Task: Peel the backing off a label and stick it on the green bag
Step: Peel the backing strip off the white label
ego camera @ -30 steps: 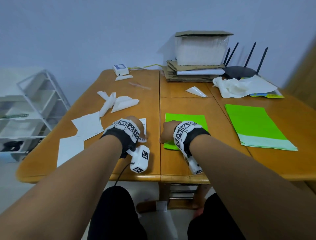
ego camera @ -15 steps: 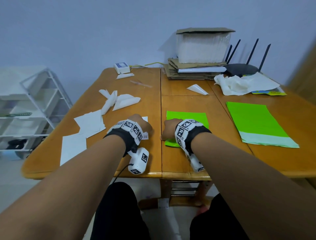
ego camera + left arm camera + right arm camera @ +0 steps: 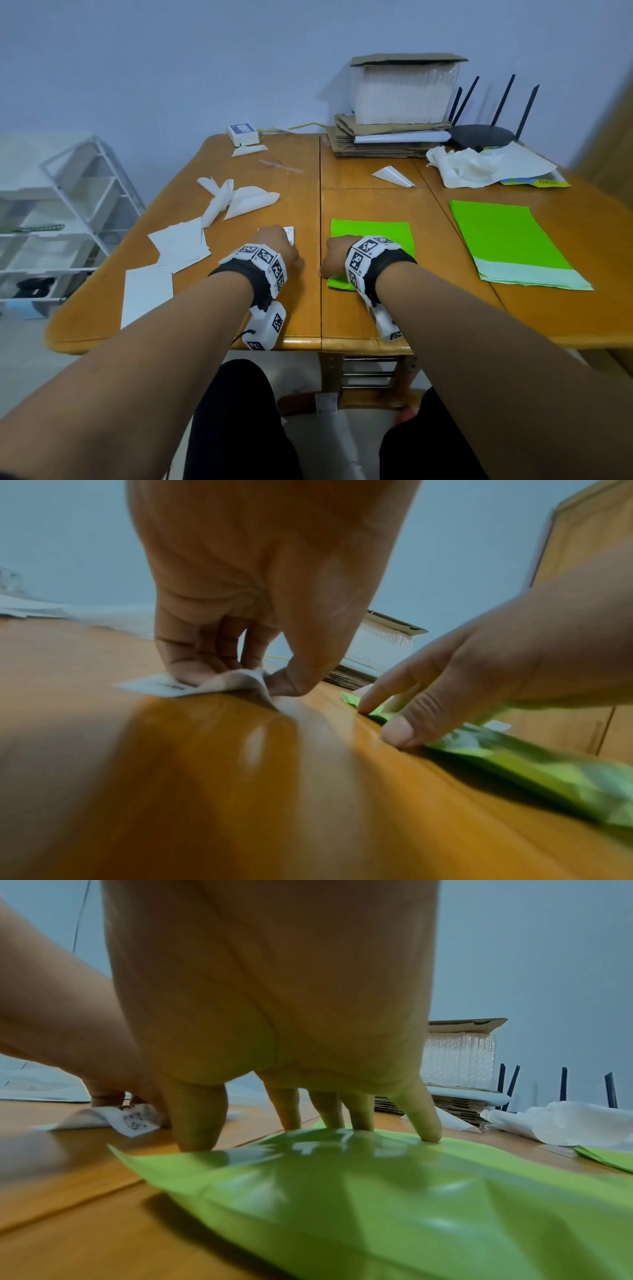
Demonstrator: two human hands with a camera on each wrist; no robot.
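White label point(image 3: 161, 687), print unreadable

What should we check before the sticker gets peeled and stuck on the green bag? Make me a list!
1. Left hand pinches the label: ok.
2. Label corner lifted off the table: ok.
3. Backing fully off: cannot tell.
4. Right hand fingers press the green bag down: ok.
5. Bag lying flat: not ok, it is wrinkled near the fingers.
6. Bare spot on the bag for the label: ok.
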